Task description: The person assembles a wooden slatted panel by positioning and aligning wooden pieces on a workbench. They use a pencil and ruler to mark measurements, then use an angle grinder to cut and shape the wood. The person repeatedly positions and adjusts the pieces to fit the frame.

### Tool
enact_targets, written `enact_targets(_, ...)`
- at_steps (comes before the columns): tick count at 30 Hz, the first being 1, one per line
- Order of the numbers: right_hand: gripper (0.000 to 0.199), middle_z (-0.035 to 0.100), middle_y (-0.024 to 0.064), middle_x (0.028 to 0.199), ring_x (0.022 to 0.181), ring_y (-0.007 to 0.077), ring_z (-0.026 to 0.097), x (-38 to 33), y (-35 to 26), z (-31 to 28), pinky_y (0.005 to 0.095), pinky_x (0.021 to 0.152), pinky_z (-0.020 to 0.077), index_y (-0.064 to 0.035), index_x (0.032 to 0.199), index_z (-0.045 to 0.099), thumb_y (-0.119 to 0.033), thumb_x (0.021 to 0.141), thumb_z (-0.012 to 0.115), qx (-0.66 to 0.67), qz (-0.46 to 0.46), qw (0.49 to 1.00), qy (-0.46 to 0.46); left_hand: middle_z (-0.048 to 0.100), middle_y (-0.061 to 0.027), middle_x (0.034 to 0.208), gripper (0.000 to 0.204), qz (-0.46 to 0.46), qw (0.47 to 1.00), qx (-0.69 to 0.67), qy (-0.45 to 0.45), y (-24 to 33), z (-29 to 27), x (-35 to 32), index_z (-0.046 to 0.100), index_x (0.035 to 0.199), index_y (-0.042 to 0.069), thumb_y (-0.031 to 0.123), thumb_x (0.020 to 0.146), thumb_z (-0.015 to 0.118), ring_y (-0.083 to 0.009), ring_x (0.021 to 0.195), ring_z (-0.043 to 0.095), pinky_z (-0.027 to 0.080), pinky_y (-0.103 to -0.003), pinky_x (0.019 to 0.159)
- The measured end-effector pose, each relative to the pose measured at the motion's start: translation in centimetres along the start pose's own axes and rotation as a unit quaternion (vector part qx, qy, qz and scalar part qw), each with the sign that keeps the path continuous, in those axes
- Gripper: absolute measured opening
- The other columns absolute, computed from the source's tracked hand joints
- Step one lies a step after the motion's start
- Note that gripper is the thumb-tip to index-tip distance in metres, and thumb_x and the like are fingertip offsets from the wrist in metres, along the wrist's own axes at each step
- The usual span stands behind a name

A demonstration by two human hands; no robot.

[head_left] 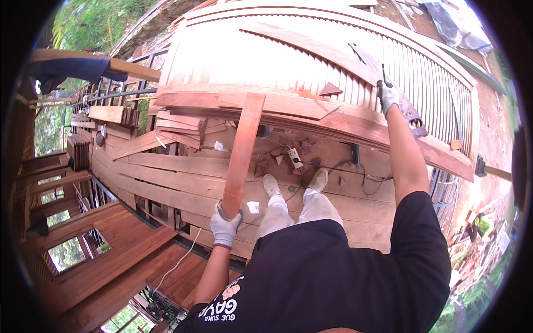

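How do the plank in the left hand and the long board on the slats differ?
The plank is gripped at its near end by the left hand; the board lies slantwise across the slats. The plank looks reddish-brown, the board paler in the glare. Both are long, straight wood.

plank (242, 155): reddish-brown | gloves (225, 226): pale grey | shirt (327, 272): black | trousers (321, 210): off-white

Gap btwn plank (244, 147) & R forearm (408, 147)
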State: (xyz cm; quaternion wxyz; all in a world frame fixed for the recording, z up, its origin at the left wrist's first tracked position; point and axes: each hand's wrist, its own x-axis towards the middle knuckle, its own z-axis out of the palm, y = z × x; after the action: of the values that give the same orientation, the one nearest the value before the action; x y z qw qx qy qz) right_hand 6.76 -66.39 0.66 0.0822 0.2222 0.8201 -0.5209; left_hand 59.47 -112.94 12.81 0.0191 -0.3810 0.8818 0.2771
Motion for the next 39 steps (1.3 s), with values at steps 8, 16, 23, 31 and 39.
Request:
enact_targets(8,0.025,0.068,0.0179,0.111,0.106,0.039,0.062,-10.3,3.2,-1.5,0.047,0.098,0.0486,-0.0168,0.118,0.068,-0.02,0.097,0.056,-0.261,-0.236,0.936,0.004,0.067,-0.0212,0.122,0.084,0.119,0.99,0.072,0.003,5.5,1.7,7.3,0.057,0.134,0.005,0.038,0.064,0.089,-0.0379,0.111,0.066,0.054,-0.046,0.094)
enact_targets(16,0.035,0.061,0.0112,0.127,0.123,0.0338,0.053,-11.2,5.4,-5.9,0.0482,0.105,0.0422,-0.0163,0.123,0.069,-0.016,0.088,0.063,-0.488,-0.33,0.808,0.016,0.061,-0.0214,0.133,0.087,0.263,0.961,0.088,-0.002,10.7,5.5,15.6,0.053,0.14,0.005,0.038,0.067,0.087,-0.04,0.124,0.059,0.047,-0.047,0.104)
enact_targets(23,0.046,0.057,0.0092,0.136,0.129,0.0306,0.05,-11.3,6.7,-6.2,0.0471,0.112,0.0377,-0.0182,0.129,0.067,-0.015,0.083,0.066,-0.36,-0.321,0.876,-0.009,0.059,-0.0133,0.129,0.086,0.346,0.909,0.225,-0.05,13.8,5.7,23.8,0.053,0.137,0.013,0.036,0.06,0.083,-0.0319,0.128,0.05,0.026,-0.049,0.119)
enact_targets(31,0.051,0.066,0.0107,0.111,0.088,0.02,0.069,-11.7,1.9,2.7,0.0296,0.073,0.0563,-0.0112,0.151,0.047,-0.021,0.103,0.061,0.3,-0.016,0.939,-0.167,0.058,-0.0128,0.128,0.082,0.426,0.871,0.229,-0.089,15.7,5.2,29.5,0.053,0.136,0.013,0.026,0.06,0.082,-0.034,0.13,0.048,0.026,-0.049,0.12)
enact_targets(39,0.056,0.066,0.0077,0.095,0.076,0.0142,0.064,-16.4,-0.1,1.5,0.0267,0.071,0.0531,-0.0049,0.148,0.05,-0.007,0.093,0.06,0.357,-0.083,0.896,-0.252,0.061,-0.0182,0.133,0.069,0.428,0.848,0.17,-0.264,17.8,0.3,29.7,0.058,0.14,0.009,0.011,0.072,0.069,-0.0333,0.118,0.058,0.045,-0.042,0.107)
